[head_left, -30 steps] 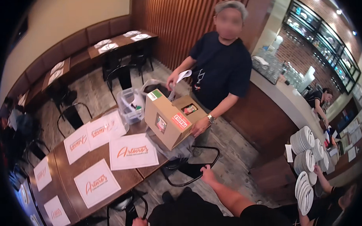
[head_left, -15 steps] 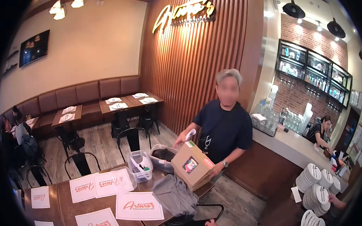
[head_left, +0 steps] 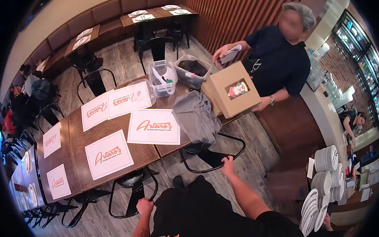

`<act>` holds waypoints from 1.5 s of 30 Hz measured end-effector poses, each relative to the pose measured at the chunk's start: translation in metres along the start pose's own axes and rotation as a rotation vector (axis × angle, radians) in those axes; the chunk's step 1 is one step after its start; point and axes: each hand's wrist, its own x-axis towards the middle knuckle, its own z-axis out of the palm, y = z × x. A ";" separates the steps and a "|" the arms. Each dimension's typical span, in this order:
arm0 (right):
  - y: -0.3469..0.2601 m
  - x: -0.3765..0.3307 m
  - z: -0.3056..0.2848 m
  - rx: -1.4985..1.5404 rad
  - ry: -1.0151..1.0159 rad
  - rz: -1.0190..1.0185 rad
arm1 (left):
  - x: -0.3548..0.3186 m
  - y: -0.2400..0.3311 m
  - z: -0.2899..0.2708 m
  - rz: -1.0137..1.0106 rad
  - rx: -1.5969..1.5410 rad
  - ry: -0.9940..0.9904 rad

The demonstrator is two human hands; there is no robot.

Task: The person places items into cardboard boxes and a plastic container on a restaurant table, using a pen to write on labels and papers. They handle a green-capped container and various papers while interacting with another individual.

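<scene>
My left hand (head_left: 145, 206) is closed round the top rail of a black metal chair (head_left: 135, 190) at the near side of the long brown table. Farther right, my right hand (head_left: 228, 166) grips the back rail of a second black metal chair (head_left: 241, 145). A crumpled grey cloth or bag (head_left: 196, 114) lies at the table's right end, above that second chair. White printed paper placemats (head_left: 109, 154) are laid out along the table (head_left: 75, 141).
Across the table's right end, a person (head_left: 275, 57) holds a cardboard box (head_left: 234, 92) with a picture on it. Two clear plastic bins (head_left: 162, 79) stand nearby. Stacked white plates (head_left: 326, 164) are at the right, by the counter (head_left: 329, 109). More chairs line the table's far side.
The view has tilted down, bringing both my hands and forearms into sight; earlier only part of my right hand showed. The other person's box has turned, showing a different angle.
</scene>
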 end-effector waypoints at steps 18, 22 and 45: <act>0.001 -0.011 -0.003 -0.019 -0.026 0.037 | -0.005 -0.009 0.005 0.033 -0.011 -0.008; 0.031 -0.002 0.013 0.026 0.041 -0.093 | 0.001 -0.016 0.025 0.103 0.066 0.058; -0.001 -0.016 -0.008 0.069 0.021 0.015 | -0.015 -0.034 0.023 0.228 -0.028 0.021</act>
